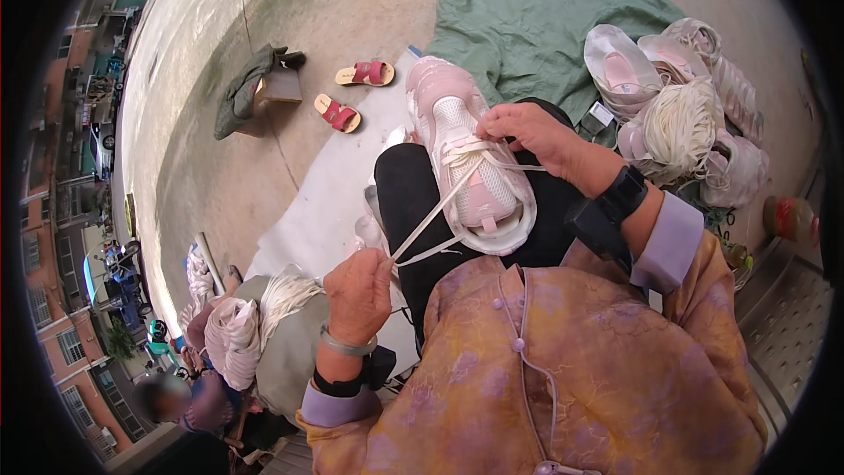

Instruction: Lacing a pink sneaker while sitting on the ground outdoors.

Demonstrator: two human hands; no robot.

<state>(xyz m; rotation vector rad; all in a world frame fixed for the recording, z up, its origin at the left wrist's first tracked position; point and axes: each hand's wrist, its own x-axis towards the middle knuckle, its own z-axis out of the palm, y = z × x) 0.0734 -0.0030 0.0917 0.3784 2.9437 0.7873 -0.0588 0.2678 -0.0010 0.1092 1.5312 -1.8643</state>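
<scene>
A pink and white sneaker rests across my black-trousered lap, its toe pointing away and its opening toward me. White shoelace is threaded near the tongue. My left hand is closed on the lace, drawn taut down and left of the shoe. At the shoe's right side, my right hand pinches lace beside the eyelets, thumb and forefinger together. A loose lace end reaches right under that hand, and another length runs near the collar.
Several pink and white sneakers and a bundle of white laces lie at right beside a green cloth. Red slippers and a cardboard box stand ahead. More laces and a seated person are at lower left.
</scene>
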